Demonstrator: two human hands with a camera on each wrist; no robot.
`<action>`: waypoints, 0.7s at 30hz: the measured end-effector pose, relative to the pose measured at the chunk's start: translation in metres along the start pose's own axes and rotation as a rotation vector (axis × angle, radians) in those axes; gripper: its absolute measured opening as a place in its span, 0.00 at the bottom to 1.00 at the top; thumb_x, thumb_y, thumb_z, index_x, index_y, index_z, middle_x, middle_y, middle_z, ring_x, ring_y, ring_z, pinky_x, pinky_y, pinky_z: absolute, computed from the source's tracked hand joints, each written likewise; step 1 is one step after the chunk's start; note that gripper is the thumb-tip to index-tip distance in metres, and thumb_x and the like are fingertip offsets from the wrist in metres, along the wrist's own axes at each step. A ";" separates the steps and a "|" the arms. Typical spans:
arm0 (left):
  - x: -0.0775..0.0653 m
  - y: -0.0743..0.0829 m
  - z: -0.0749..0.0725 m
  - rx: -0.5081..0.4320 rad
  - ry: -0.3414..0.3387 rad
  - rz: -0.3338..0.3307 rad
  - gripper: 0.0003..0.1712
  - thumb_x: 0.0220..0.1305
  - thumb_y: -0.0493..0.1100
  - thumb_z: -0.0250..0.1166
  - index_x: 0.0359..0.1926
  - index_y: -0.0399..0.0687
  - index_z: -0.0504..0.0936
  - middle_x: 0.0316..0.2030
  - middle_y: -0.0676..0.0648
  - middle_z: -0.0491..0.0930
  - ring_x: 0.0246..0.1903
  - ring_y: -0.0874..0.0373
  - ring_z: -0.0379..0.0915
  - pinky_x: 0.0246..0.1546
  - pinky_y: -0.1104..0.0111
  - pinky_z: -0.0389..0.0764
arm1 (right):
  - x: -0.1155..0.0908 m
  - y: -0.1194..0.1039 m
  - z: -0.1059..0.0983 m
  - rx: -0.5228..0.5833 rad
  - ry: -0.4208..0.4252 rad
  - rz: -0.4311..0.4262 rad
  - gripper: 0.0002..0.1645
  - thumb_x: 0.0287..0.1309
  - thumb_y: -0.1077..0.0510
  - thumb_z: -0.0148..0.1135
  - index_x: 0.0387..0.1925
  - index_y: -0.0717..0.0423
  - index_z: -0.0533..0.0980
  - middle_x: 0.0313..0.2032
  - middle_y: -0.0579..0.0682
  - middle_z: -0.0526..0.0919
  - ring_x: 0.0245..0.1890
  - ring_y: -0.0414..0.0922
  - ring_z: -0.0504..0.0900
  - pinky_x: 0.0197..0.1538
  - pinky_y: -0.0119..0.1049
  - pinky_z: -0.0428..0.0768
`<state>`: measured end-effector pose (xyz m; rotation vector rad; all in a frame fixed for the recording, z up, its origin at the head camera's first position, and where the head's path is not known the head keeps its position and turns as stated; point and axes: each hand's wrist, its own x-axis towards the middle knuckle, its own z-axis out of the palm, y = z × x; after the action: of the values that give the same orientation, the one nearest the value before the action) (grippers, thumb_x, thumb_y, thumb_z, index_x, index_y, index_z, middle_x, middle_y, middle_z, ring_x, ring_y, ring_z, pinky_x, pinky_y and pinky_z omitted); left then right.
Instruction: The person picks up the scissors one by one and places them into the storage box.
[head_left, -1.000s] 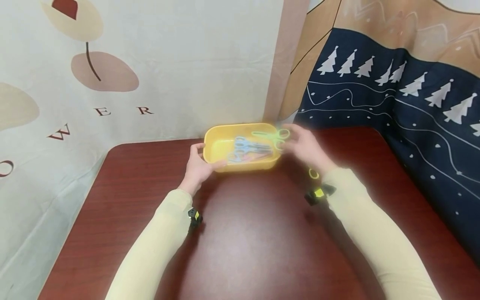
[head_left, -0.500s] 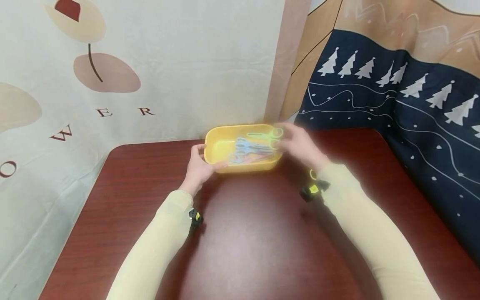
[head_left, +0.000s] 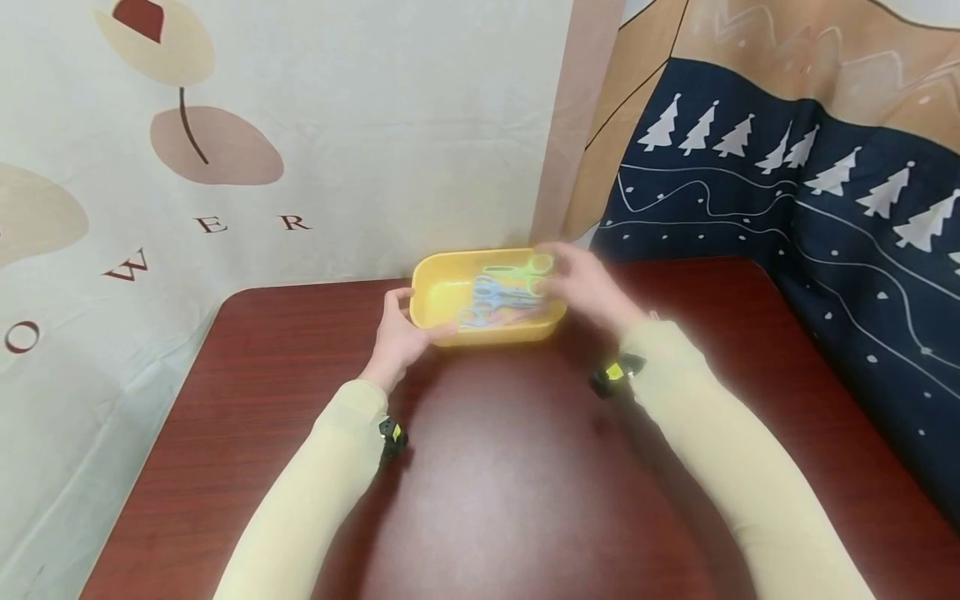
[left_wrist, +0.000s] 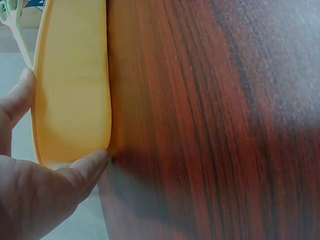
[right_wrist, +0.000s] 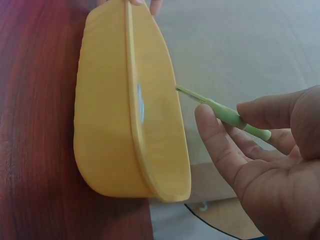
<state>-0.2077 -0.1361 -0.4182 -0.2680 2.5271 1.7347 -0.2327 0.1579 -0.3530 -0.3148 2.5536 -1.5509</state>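
Note:
A yellow plastic basin (head_left: 442, 292) stands at the back of the table. My left hand (head_left: 396, 340) grips its left end, the thumb on the near rim and the fingers round the end wall. Over the basin's right end, my right hand (head_left: 581, 283) pinches light green scissors (right_wrist: 225, 114) by the handles, thumb on one side and fingers on the other. Their blades point left over the basin. Inside lie several blue-handled scissors (head_left: 487, 292), with a pinkish pair partly hidden under them. In the left wrist view the basin's outer wall (left_wrist: 72, 85) fills the space beside the hand.
The dark red wooden table (head_left: 480, 467) spreads in front of the basin. A pale printed cloth (head_left: 405, 150) hangs right behind it, and a navy cloth with white trees (head_left: 705, 196) hangs at the right. Black devices (head_left: 392, 435) are strapped at both wrists.
My right hand has moved left with the green scissors, farther over the basin. A yellow ring beside the right wrist is now hidden behind the sleeve. My left hand keeps its grip.

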 end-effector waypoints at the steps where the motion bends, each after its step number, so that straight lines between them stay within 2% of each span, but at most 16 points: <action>1: 0.000 0.000 0.000 0.000 0.000 0.001 0.57 0.49 0.43 0.83 0.74 0.48 0.56 0.64 0.35 0.71 0.60 0.42 0.72 0.58 0.54 0.76 | 0.001 -0.001 0.001 0.002 -0.005 0.001 0.37 0.62 0.64 0.68 0.72 0.54 0.70 0.62 0.54 0.77 0.57 0.53 0.77 0.64 0.48 0.75; 8: -0.001 0.000 -0.001 0.007 0.000 0.000 0.57 0.49 0.43 0.83 0.74 0.48 0.56 0.64 0.35 0.71 0.60 0.42 0.72 0.57 0.55 0.76 | 0.010 -0.006 0.007 -0.037 -0.016 -0.011 0.37 0.60 0.66 0.68 0.71 0.54 0.70 0.63 0.58 0.77 0.58 0.55 0.76 0.63 0.49 0.76; 21: 0.001 -0.001 -0.001 -0.004 -0.006 -0.002 0.56 0.50 0.42 0.82 0.73 0.49 0.56 0.63 0.35 0.71 0.59 0.43 0.72 0.56 0.55 0.77 | 0.022 -0.013 0.015 -0.062 -0.067 0.034 0.37 0.58 0.68 0.67 0.70 0.56 0.71 0.62 0.61 0.77 0.58 0.56 0.76 0.66 0.50 0.73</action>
<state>-0.2081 -0.1378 -0.4187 -0.2652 2.5186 1.7376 -0.2498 0.1339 -0.3489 -0.3228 2.5461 -1.4275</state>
